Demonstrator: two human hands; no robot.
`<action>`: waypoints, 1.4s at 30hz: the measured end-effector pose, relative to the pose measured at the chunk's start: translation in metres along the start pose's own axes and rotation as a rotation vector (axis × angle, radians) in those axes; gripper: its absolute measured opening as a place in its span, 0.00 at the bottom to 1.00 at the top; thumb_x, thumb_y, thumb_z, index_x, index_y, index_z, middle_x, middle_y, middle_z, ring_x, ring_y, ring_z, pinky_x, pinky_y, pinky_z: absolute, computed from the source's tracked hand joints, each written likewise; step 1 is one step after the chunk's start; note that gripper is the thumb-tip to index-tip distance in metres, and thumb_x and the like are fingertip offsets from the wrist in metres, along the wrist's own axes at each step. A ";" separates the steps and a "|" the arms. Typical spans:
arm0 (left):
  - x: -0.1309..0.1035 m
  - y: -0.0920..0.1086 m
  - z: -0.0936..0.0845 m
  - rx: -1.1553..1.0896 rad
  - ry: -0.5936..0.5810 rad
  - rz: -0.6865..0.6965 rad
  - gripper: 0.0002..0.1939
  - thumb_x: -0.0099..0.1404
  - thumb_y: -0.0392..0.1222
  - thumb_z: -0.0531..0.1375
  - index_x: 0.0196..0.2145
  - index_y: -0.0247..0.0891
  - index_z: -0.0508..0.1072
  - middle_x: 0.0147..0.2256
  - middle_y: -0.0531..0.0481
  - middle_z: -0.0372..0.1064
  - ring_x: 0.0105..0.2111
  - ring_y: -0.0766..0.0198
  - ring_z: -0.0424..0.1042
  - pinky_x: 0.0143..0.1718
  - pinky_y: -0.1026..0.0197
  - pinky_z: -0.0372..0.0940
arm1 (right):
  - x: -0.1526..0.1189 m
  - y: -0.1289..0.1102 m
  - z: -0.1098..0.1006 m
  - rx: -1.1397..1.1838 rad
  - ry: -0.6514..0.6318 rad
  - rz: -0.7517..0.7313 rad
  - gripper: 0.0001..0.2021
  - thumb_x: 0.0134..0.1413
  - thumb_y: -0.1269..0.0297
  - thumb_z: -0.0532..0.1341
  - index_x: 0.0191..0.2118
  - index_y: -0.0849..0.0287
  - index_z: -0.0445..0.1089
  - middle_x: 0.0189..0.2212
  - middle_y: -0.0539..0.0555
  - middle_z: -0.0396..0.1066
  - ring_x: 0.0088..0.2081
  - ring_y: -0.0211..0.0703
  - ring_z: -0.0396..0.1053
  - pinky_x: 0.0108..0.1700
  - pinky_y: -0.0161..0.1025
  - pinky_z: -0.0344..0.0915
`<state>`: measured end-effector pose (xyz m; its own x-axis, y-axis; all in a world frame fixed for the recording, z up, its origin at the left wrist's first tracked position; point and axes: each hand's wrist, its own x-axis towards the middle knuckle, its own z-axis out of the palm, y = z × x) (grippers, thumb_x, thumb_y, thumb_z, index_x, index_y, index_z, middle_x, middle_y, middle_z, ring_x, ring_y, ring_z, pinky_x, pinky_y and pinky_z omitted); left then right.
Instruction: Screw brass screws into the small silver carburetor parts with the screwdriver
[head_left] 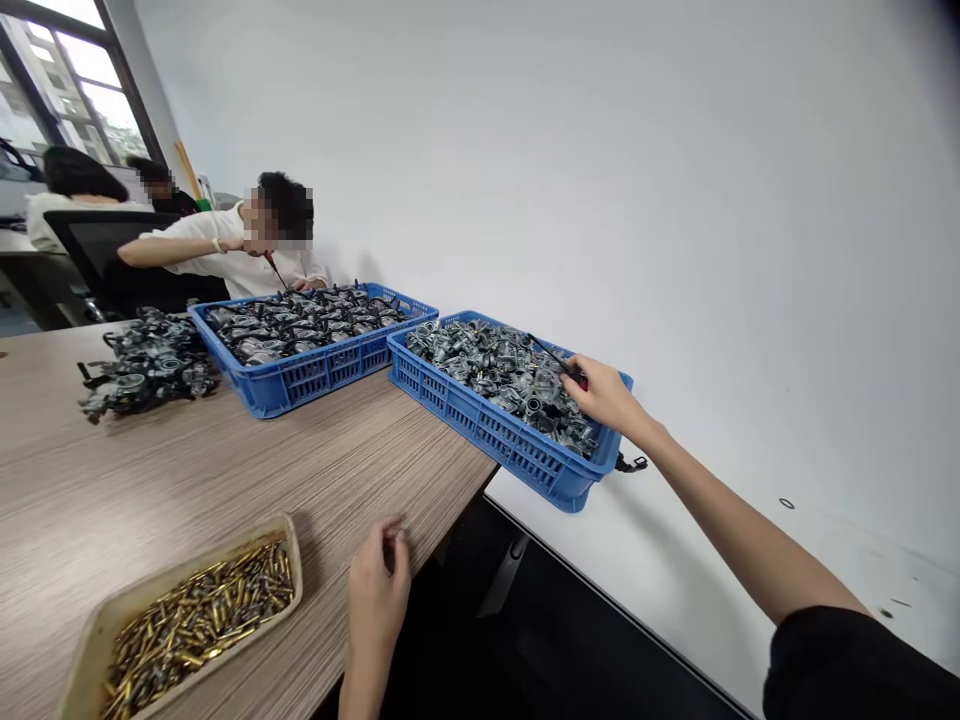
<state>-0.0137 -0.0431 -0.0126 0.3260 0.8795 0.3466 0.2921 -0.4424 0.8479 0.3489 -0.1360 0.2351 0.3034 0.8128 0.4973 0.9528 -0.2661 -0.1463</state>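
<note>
My right hand [600,393] is closed on a screwdriver with a red handle and a dark shaft [551,352], over the right end of a blue crate [480,418] full of grey metal parts [517,375]. The shaft points up and left above the parts. My left hand [381,565] hovers at or rests by the table's front edge, fingers curled toward the thumb; whether something small is between them is hidden. To its left, a cream tray [295,560] holds many small brass-coloured pieces [217,610].
A second blue crate [315,380] with dark and grey assemblies stands further left, beside a loose pile of similar parts [154,360] on the wooden table [322,460]. Behind it a person [225,235] holds a red-handled tool. Two more people sit farther back.
</note>
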 end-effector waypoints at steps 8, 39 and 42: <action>0.002 0.014 -0.002 -0.073 0.105 -0.011 0.14 0.73 0.46 0.52 0.46 0.37 0.73 0.37 0.43 0.76 0.38 0.55 0.77 0.42 0.52 0.72 | -0.017 -0.118 0.065 0.415 -0.158 -0.033 0.11 0.60 0.53 0.56 0.37 0.54 0.70 0.31 0.55 0.75 0.33 0.49 0.70 0.39 0.41 0.63; 0.007 0.014 0.000 -0.081 0.295 -0.015 0.28 0.67 0.39 0.62 0.62 0.37 0.62 0.56 0.36 0.67 0.57 0.50 0.68 0.60 0.43 0.64 | -0.050 -0.179 0.208 1.038 -0.494 0.048 0.15 0.51 0.52 0.66 0.39 0.57 0.72 0.34 0.53 0.74 0.35 0.43 0.71 0.40 0.40 0.68; 0.008 0.015 0.003 -0.045 0.244 0.026 0.32 0.65 0.41 0.64 0.65 0.38 0.60 0.58 0.36 0.66 0.60 0.49 0.66 0.62 0.42 0.62 | -0.071 -0.175 0.210 1.143 -0.677 0.149 0.20 0.55 0.48 0.64 0.48 0.56 0.72 0.24 0.46 0.66 0.20 0.35 0.60 0.21 0.34 0.58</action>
<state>-0.0045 -0.0431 0.0017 0.1046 0.8867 0.4504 0.2447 -0.4619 0.8525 0.1634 -0.0385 0.0460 0.0346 0.9978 -0.0561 0.2858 -0.0637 -0.9562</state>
